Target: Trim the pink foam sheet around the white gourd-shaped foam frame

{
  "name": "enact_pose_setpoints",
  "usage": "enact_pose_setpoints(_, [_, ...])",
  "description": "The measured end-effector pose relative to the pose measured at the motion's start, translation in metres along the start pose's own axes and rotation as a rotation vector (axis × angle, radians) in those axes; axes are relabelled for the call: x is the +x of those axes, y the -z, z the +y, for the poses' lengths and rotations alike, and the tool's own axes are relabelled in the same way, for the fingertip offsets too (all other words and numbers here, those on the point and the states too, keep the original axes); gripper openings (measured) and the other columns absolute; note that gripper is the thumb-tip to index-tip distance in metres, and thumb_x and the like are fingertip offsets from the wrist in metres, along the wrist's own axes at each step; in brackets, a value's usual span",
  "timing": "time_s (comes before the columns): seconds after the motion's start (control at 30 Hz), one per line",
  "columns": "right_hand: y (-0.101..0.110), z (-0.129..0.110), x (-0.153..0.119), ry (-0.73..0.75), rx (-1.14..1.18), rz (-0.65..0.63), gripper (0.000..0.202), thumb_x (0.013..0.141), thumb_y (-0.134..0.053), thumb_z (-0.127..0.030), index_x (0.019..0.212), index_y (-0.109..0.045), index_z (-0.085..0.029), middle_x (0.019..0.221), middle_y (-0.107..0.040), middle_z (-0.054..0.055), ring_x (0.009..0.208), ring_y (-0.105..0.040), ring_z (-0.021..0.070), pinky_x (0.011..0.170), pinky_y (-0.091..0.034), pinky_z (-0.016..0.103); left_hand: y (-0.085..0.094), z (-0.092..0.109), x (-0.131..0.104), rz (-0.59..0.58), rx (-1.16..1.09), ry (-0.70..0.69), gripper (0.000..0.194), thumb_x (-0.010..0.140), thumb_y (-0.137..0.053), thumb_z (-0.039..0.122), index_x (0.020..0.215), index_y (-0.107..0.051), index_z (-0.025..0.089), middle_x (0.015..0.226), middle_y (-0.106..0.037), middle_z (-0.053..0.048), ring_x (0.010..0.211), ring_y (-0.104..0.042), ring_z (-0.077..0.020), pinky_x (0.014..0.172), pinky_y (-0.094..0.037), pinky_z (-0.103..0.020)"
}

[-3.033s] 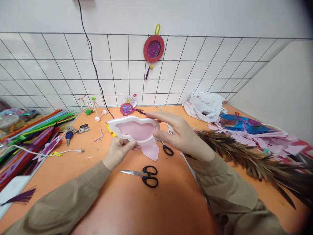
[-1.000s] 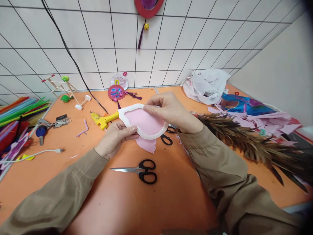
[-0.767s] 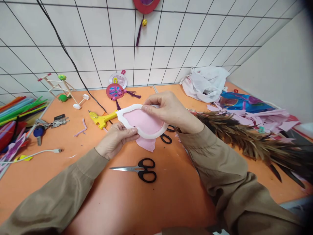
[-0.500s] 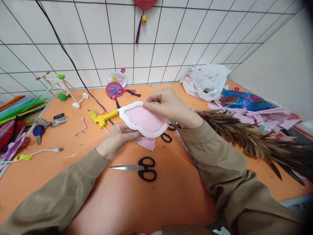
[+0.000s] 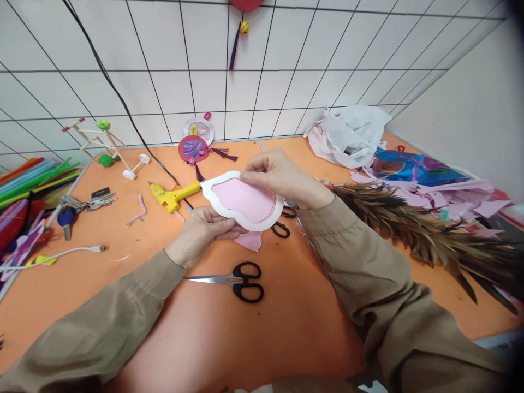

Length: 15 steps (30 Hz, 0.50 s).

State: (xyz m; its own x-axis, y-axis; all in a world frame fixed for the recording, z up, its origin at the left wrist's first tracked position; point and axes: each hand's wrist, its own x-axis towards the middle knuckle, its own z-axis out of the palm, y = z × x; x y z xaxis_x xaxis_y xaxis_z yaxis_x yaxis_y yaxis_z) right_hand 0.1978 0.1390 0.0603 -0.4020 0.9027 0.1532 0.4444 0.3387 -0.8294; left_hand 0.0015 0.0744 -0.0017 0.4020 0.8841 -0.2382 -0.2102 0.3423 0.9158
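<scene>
A white-rimmed piece with a pink middle (image 5: 243,200) is held up above the orange table, its pointed end to the left. My left hand (image 5: 204,229) pinches its lower left edge between thumb and fingers. From above, my right hand (image 5: 282,177) grips the upper edge, thumb on the pink surface. Below lie black-handled scissors (image 5: 248,282), blades to the left. A pink scrap (image 5: 249,240) shows partly under the piece. Just left of the piece is a yellow glue gun (image 5: 174,196); a second pair of scissors (image 5: 280,229) is partly hidden behind it.
Keys (image 5: 66,218), a white cable (image 5: 73,250) and pipe cleaners (image 5: 33,180) lie left. A stick model (image 5: 108,147) and round tasselled ornaments (image 5: 193,148) stand or lie farther back. At right are a white bag (image 5: 350,136), brown feathers (image 5: 401,224) and pink scraps (image 5: 462,199).
The view has shifted slightly, so most things appear a little farther right. Both hands keep their hold on the pink and white piece, which looks almost unchanged in pose.
</scene>
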Motion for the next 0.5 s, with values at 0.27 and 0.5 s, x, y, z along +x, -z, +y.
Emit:
enact_pose_setpoints(0.27, [-0.0024,-0.0018,0.0001,-0.020,-0.033,0.007,0.021,0.081,-0.062,-0.024,0.062,-0.063,-0.017,0.063,-0.058,0.000,0.061,-0.049,0.0113,0.057,-0.037,0.027,-0.0033,0.0006,-0.0003,0.027,-0.039,-0.004,0.032,0.061,-0.093,0.037,0.079,-0.081,0.014,0.078,-0.081,-0.009,0.072,-0.077,-0.0187,0.068,-0.061,-0.021])
enact_pose_setpoints(0.5, [-0.0027,-0.0054,-0.0027,0.049,-0.093,0.010,0.020,0.081,-0.062,-0.023,0.062,-0.065,-0.019,0.065,-0.064,0.000,0.063,-0.055,0.0132,0.056,-0.039,0.027,-0.0019,0.0003,-0.0007,-0.009,-0.039,0.007,0.032,0.063,-0.092,0.038,0.078,-0.081,0.013,0.077,-0.080,-0.012,0.075,-0.078,-0.0228,0.070,-0.063,-0.025])
